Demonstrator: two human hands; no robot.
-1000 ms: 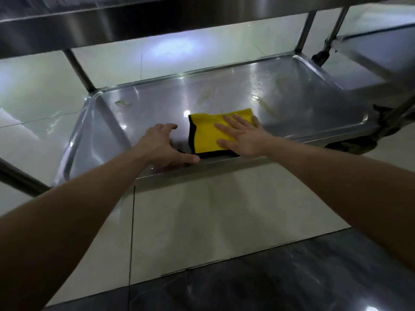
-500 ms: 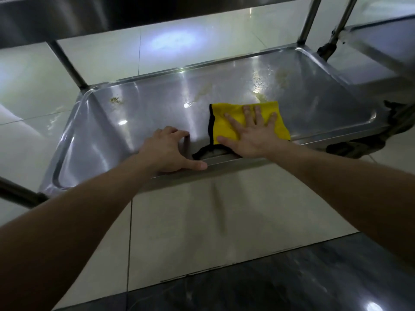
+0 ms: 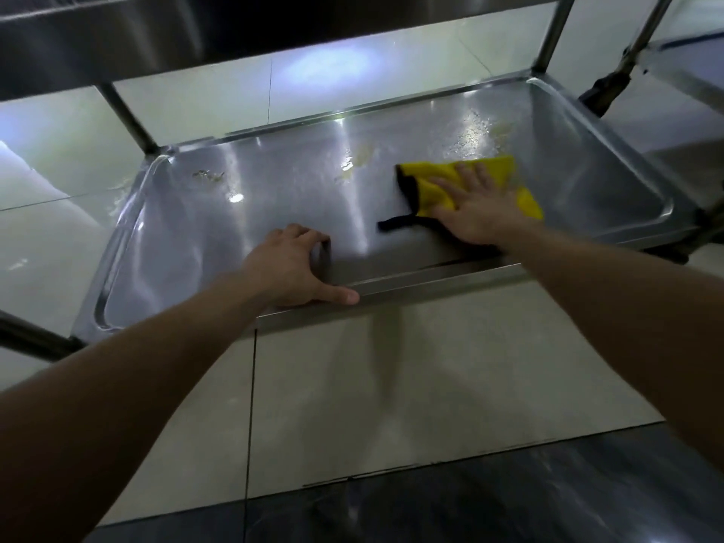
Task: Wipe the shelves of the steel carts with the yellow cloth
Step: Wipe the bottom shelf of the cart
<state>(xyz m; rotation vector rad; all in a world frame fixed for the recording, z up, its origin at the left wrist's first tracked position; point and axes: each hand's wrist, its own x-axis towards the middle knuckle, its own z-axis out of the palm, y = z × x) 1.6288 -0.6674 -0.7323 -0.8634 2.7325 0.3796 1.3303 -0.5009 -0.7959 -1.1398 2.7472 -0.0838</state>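
My right hand flat on yellow cloth with black edging — fingers spread, pressing it onto right half of shiny steel tray shelf. My left hand well left of cloth, fingers hooked over shelf's near rim, thumb along edge. One cloth; two carts — second steel cart far right. Yellowish smears just beyond cloth.

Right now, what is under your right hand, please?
The yellow cloth, pressed on the steel shelf. The right hand covers the cloth's middle; the shelf beneath is hidden.
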